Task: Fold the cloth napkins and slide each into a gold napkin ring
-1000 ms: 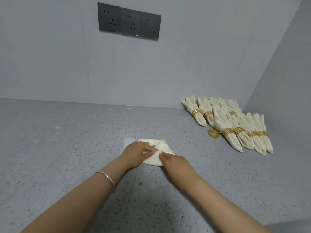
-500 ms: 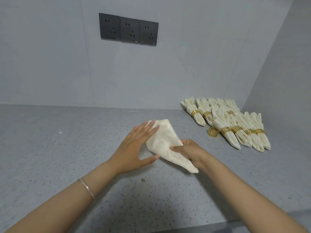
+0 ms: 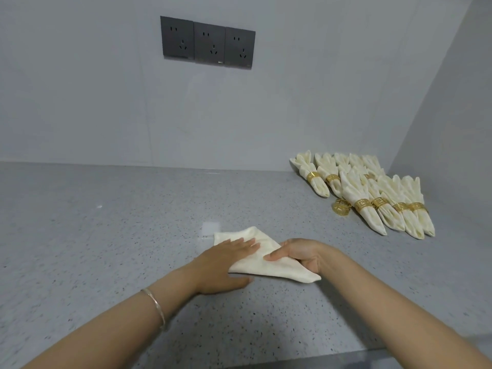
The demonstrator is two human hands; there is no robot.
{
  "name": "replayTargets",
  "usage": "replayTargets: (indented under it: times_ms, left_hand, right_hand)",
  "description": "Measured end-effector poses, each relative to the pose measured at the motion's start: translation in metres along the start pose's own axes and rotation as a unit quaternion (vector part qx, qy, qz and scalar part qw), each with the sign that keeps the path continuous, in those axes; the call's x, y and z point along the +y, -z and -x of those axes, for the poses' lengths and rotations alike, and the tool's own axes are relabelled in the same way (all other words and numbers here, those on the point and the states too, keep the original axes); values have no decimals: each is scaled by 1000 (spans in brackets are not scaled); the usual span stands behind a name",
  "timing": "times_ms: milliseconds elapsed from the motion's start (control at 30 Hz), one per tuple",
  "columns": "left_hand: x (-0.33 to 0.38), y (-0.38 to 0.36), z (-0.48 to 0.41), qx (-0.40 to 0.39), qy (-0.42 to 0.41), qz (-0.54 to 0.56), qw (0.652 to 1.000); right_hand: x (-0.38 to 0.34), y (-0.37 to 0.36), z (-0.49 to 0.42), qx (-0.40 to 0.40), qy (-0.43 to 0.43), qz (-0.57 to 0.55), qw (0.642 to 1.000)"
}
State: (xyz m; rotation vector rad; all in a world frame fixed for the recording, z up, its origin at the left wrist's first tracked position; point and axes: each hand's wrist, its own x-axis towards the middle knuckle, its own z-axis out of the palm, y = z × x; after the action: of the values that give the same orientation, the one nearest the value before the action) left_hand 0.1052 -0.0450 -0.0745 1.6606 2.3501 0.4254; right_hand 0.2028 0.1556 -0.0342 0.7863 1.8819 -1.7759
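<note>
I see a cream cloth napkin (image 3: pixel 266 258), soft and faintly woven, folded into a flat, roughly triangular shape with one point trailing toward the near right. It lies on a grey speckled stone bench (image 3: pixel 106 235) with a slight sheen.

My left hand (image 3: pixel 223 265) lies flat on the napkin's left half, fingers straight and together, pressing the cloth down, thumb on the bench along the napkin's near edge. A thin metal bracelet (image 3: pixel 155 306) sits on that wrist. My right hand (image 3: pixel 300 255) grips the napkin's right side, thumb on top and fingers curled beneath the cloth. So the napkin sits directly between and under both hands.

Beyond my right hand and further right, a loose gold ring (image 3: pixel 341 207) with a cut-out key pattern stands on the bench, just left of a cluster of ringed napkins (image 3: pixel 372 198), cream rolls fanned at the top and banded in gold, laid in two rows into the corner.

Left of my left hand the bench runs wide and bare to the back wall (image 3: pixel 106 102), which carries three dark sockets (image 3: pixel 207 45). The bench's front edge crosses under my right forearm; a side wall (image 3: pixel 452 129) closes the far right.
</note>
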Motion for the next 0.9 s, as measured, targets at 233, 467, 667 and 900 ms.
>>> replayTargets:
  times_ms: [233,467,667,900]
  left_hand:
    - [8,4,-3,-11,6,-40,999]
    - [11,8,-9,-26,6,-123,992]
    - [-9,21,-9,-1,7,-50,999]
    - [-22,44,-36,60,63,233,969]
  right_hand:
    - [24,4,21,268,228,209,912]
    - [71,-27,28,317,451,500,668]
    - [79,-27,20,360,440,479,669]
    - [58,-6,21,324,341,255,845]
